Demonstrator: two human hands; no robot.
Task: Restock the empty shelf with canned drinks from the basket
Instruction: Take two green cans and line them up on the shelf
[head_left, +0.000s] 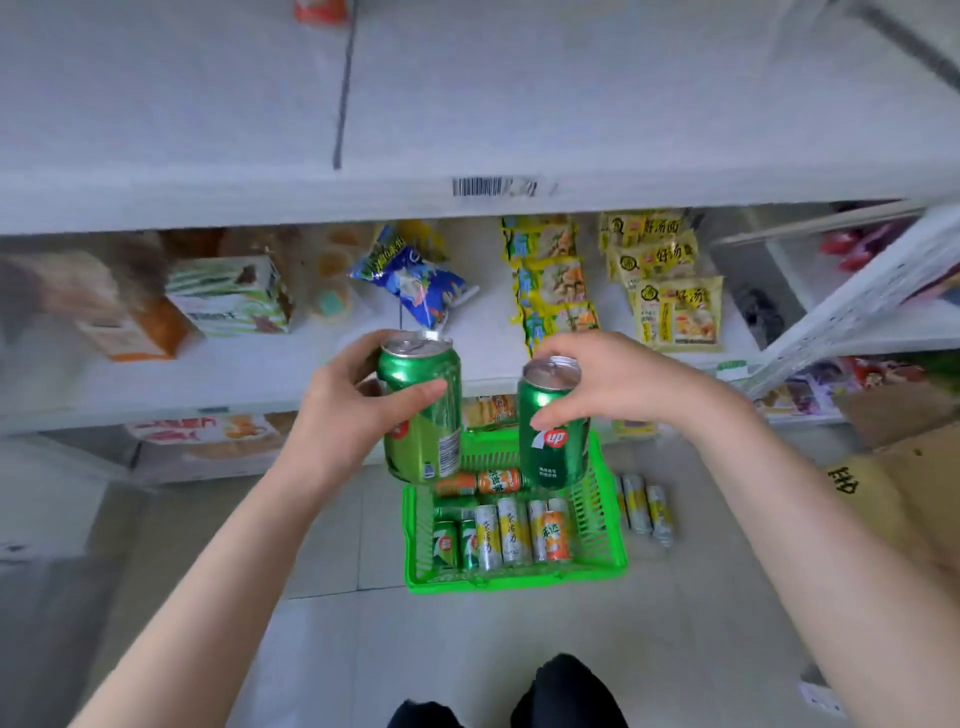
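Left forearm and right forearm are seen bare to the frame edge — left hand and right hand bare too. A black garment is worn below — trousers or shoes, not resolved.

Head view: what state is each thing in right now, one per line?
left hand, grips green metal drink can, upright.
right hand, grips second green metal can by its top.
green plastic basket, on floor, holds mixed cans lying down.
white top shelf, no cans.
slim silver-yellow cans, lying on floor outside basket.
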